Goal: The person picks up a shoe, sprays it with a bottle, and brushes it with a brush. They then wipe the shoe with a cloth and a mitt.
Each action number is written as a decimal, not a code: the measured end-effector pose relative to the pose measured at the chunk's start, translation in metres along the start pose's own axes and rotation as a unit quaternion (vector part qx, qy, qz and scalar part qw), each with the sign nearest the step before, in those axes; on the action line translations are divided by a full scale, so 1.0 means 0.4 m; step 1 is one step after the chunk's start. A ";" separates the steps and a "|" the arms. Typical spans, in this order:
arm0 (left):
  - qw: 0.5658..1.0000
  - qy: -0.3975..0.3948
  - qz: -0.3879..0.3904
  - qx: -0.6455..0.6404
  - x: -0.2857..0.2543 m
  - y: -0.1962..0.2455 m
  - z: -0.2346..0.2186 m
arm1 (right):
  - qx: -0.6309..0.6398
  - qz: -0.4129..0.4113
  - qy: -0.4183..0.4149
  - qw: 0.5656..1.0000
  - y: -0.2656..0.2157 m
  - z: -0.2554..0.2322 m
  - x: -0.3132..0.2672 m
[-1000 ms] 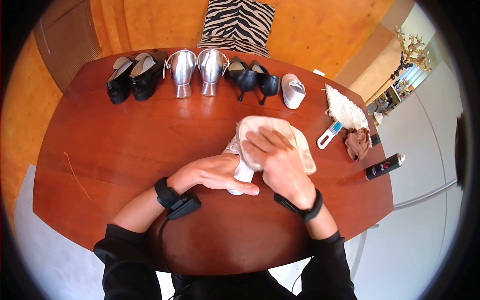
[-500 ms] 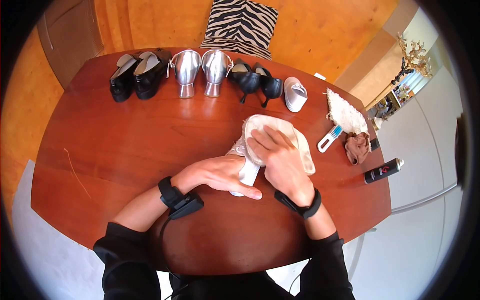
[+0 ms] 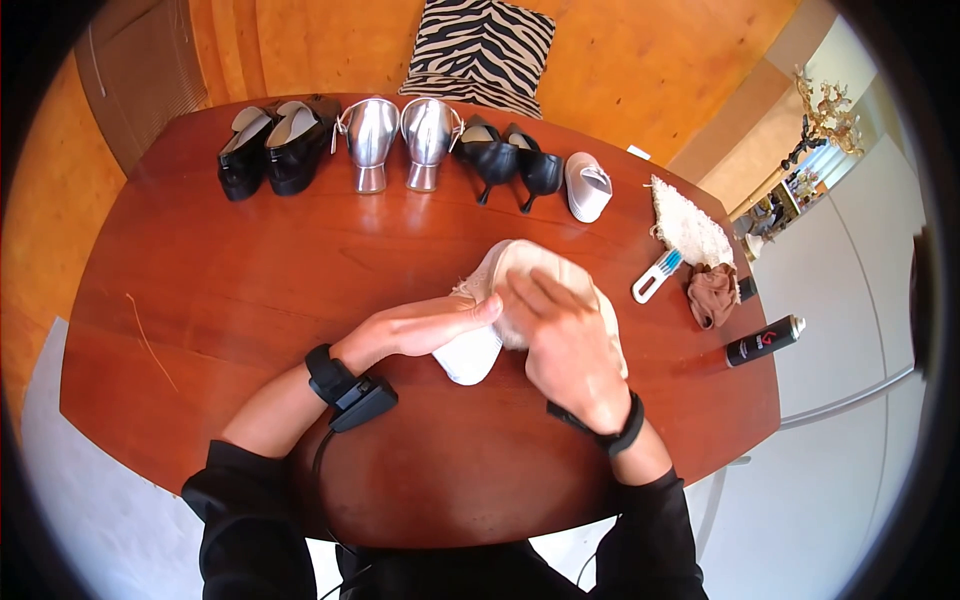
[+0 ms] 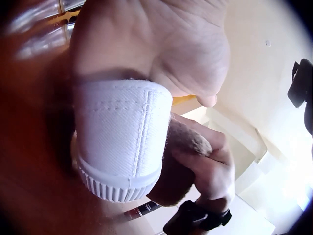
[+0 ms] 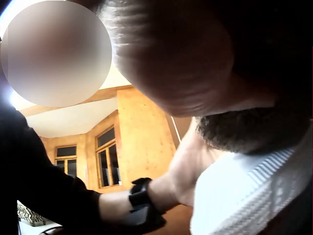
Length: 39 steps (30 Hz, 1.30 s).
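Observation:
A white shoe (image 3: 468,357) with a ribbed sole is held over the near middle of the table. The left hand (image 3: 425,326) grips it from inside, fingers hidden within the shoe, thumb towards the cloth. In the left wrist view the shoe's heel (image 4: 120,132) faces the camera below the palm. The right hand (image 3: 572,345) holds a cream fluffy cloth (image 3: 562,262) against the shoe's toe end, its fingers lying bent over the cloth. The right wrist view shows the cloth's dark pile (image 5: 234,132) touching the white shoe (image 5: 234,191).
Along the far edge stand black loafers (image 3: 292,150), silver heeled shoes (image 3: 370,140), black heels (image 3: 540,172) and another white shoe (image 3: 588,187). At the right lie a cream textured cloth (image 3: 690,222), a brush (image 3: 655,278), a brown cloth (image 3: 712,295) and a black can (image 3: 765,341).
The held shoe has turned, so its white heel end shows more below the left hand. The left thumb has moved up towards the cloth; the right hand still keeps the cloth on the shoe.

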<state>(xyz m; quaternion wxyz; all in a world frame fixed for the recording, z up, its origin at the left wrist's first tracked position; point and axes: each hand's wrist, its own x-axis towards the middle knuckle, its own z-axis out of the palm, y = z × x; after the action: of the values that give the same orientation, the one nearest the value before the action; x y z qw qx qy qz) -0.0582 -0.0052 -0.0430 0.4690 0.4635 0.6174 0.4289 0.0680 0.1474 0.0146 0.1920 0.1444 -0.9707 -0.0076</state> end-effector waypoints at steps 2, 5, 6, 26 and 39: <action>1.000 -0.009 -0.013 0.018 -0.001 0.014 0.000 | -0.025 0.015 0.030 0.999 0.042 0.043 0.009; 0.999 -0.017 -0.027 0.032 -0.002 0.020 -0.005 | -0.049 0.027 0.020 0.998 0.032 0.040 0.010; 0.999 -0.019 -0.029 0.028 -0.002 0.019 -0.005 | -0.060 0.036 0.002 0.998 0.013 0.028 0.006; 0.985 0.100 0.006 -0.138 -0.019 -0.008 -0.014 | -0.045 0.012 0.054 0.997 0.017 0.063 0.013; 0.981 0.075 0.038 -0.177 -0.022 -0.003 -0.016 | -0.056 -0.105 0.003 0.993 -0.181 0.053 -0.049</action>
<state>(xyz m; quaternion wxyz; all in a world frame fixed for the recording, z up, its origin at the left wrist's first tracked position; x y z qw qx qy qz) -0.0636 -0.0147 -0.0412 0.4793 0.3627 0.5473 0.5824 0.0976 0.0829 -0.0175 0.2012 0.2344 -0.9476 -0.0811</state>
